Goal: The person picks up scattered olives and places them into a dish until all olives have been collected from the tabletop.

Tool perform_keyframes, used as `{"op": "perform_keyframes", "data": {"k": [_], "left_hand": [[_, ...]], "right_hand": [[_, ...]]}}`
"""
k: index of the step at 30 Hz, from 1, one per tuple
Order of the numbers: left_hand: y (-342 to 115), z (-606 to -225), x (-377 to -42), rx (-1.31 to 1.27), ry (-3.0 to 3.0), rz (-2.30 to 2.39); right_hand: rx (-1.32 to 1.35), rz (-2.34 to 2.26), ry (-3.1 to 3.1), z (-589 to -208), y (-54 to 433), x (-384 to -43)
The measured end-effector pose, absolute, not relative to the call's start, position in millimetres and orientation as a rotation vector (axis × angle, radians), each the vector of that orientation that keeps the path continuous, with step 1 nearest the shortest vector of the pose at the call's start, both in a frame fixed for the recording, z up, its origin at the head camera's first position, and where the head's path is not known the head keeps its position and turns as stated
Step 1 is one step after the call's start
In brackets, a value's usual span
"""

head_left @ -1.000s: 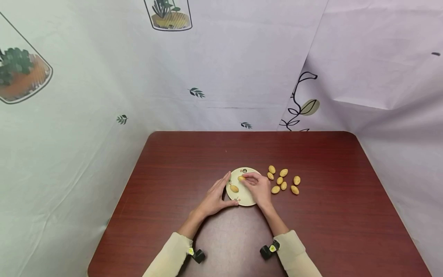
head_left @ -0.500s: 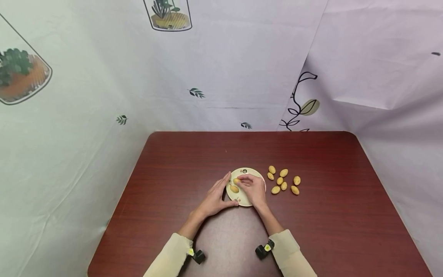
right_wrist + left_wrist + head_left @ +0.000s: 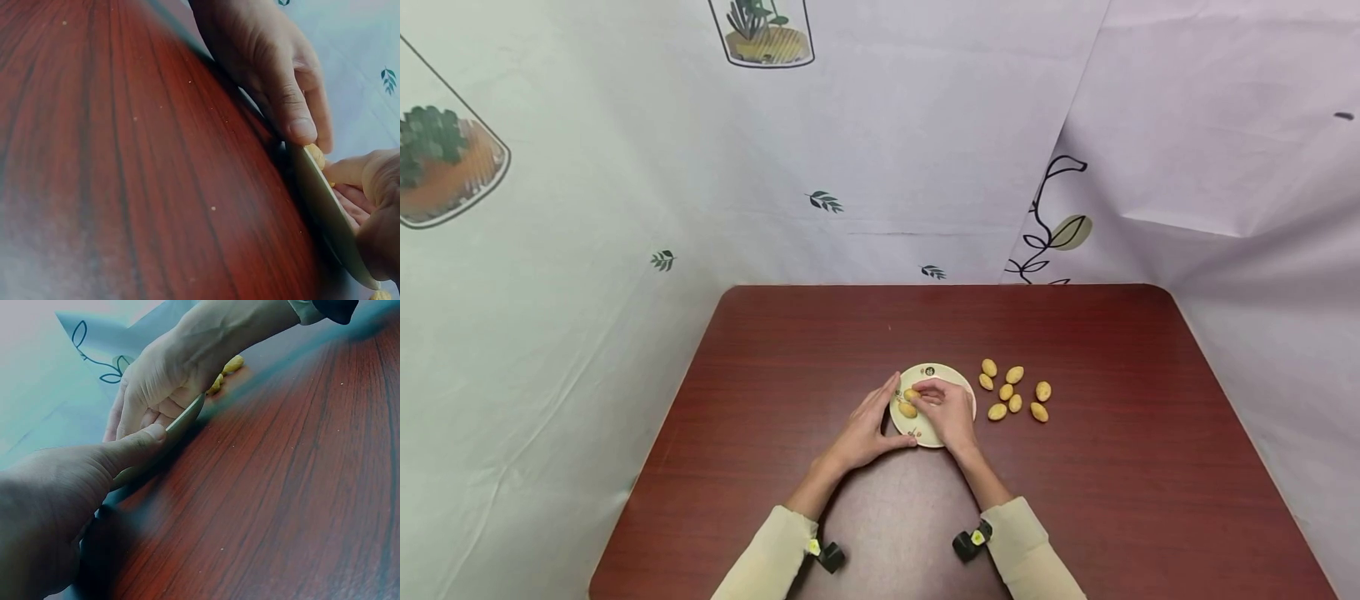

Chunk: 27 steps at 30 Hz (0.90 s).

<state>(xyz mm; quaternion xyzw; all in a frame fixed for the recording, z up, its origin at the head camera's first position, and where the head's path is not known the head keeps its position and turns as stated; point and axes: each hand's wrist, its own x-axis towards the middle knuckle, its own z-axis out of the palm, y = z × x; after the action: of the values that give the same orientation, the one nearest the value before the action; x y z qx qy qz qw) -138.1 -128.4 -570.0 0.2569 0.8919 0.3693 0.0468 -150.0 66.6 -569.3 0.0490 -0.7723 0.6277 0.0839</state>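
Note:
My left hand (image 3: 862,427) holds the rim of a small cream plate (image 3: 928,433) with printed motifs, thumb at the near edge, fingers along the left side. Over the plate, my right hand (image 3: 951,411) has its thumb and fingertips at a small yellow oval piece (image 3: 912,395), resembling a nut or tiny potato. A second yellow oval piece (image 3: 907,410) lies just in front of it on the plate. In the left wrist view the left thumb (image 3: 140,445) rests on the plate rim. The right hand's palm side is largely hidden in the head view.
Several similar yellow pieces (image 3: 1006,392) lie loosely grouped on the dark red table (image 3: 1120,467), right of the plate. A pale printed cloth (image 3: 880,142) hangs behind the table and at both sides.
My right hand has moved left over the plate, bringing its yellow oval piece down close to the other one. The left hand and the plate stay where they were.

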Motion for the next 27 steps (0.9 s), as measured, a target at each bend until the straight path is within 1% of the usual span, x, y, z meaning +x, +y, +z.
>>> {"op": "perform_keyframes", "data": {"k": [6, 18, 27], "left_hand": [[-127.7, -569.8, -138.4, 0.797, 2.726, 1.136], [-128.1, -570.4, -137.5, 0.78, 2.718, 1.128], [-128.0, -570.5, -136.7, 0.796, 2.733, 1.148]], "right_hand": [[0.193, 1.83, -2.305, -568.3, 67.4, -150.3], [0.152, 2.043, -2.296, -561.3, 71.5, -150.2], [0.228, 2.025, -2.352, -565.4, 76.5, -151.4]]}}
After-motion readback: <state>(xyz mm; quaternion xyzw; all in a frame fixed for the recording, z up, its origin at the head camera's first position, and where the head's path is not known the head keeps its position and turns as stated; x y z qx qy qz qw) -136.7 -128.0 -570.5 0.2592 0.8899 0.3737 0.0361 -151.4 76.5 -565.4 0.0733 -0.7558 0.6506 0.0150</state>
